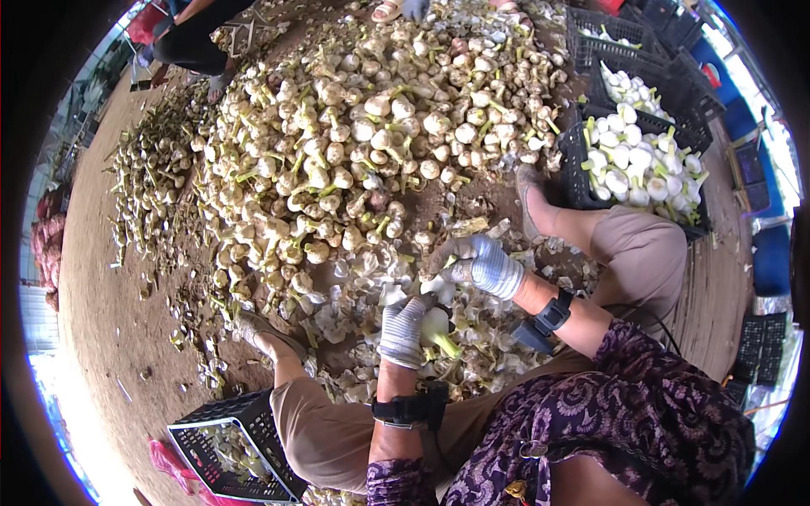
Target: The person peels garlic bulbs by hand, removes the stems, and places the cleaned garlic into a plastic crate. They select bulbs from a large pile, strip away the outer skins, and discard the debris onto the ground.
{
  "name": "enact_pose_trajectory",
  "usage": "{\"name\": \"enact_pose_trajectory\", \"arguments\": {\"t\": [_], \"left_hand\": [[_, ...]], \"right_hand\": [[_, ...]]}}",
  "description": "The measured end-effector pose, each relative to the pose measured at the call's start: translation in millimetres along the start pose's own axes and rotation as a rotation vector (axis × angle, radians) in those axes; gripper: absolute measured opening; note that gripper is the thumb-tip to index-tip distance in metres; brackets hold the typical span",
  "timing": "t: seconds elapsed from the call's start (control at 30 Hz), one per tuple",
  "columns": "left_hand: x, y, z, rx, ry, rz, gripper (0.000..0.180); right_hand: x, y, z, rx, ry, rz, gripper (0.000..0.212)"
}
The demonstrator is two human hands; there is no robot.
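Observation:
My left hand [402, 332], in a white knit glove with grey fingers, is closed around a peeled white garlic bulb [435, 325]. The bulb's cut green stem points down and to the right. Just above and to the right is my right hand [485, 265], in the same kind of glove, its fingers curled together near the bulb. Whatever sits in those fingers is hidden. Beneath both hands lie loose papery garlic skins [337, 319]. Beyond them spreads a large heap of unpeeled garlic bulbs [363, 126] with short stems.
To the right, a black crate [582, 169] holds peeled garlic, with more crates [709, 93] behind it. A tilted black crate [181, 438] with scraps lies at lower left beside a pink bag [173, 465]. Another person's leg [190, 46] shows at the far left.

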State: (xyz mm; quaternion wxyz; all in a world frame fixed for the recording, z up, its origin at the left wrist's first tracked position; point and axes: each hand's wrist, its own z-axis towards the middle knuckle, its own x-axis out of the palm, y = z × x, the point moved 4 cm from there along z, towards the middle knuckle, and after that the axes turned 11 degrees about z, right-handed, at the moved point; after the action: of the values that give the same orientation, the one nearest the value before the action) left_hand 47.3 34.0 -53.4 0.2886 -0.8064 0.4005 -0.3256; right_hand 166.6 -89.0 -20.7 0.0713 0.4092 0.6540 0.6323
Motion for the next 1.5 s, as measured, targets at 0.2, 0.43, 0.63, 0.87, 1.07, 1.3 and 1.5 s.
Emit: {"name": "enact_pose_trajectory", "arguments": {"t": [0.2, 0.43, 0.63, 0.87, 1.07, 1.3, 1.5], "left_hand": [[4.7, -16.7, -5.7, -0.02, -0.068, 0.096, 0.013], [15.5, -39.3, -4.8, 0.172, 0.223, -0.517, 0.023], [-21.1, -8.9, 30.3, -0.083, -0.278, -0.334, 0.021], [11.7, -5.2, 33.9, 0.05, -0.206, -0.106, 0.022], [3.2, 13.2, 49.2, -0.022, -0.16, -0.06, 0.025], [25.9, 6.9, 43.8, -0.186, -0.115, -0.131, 0.028], [175.4, -54.8, -3.0, 0.149, -0.025, 0.486, 0.033]], "right_hand": [[-1.3, -1.1, 0.2, 0.009, -0.089, 0.013, 0.022], [-67.1, -57.4, 11.8, 0.163, -0.562, 0.802, 0.026], [-76.6, 40.1, -7.0, -0.232, -0.393, -0.319, 0.026], [-182.3, 190.2, -98.7, -0.402, -1.032, -1.022, 0.01], [-301.9, 246.3, -135.1, -0.634, -1.098, 0.097, 0.02], [-281.5, 271.5, -94.3, -0.562, -0.846, -0.908, 0.048], [-39.9, 147.0, -68.5, -0.082, 0.207, -0.844, 0.062]]}}
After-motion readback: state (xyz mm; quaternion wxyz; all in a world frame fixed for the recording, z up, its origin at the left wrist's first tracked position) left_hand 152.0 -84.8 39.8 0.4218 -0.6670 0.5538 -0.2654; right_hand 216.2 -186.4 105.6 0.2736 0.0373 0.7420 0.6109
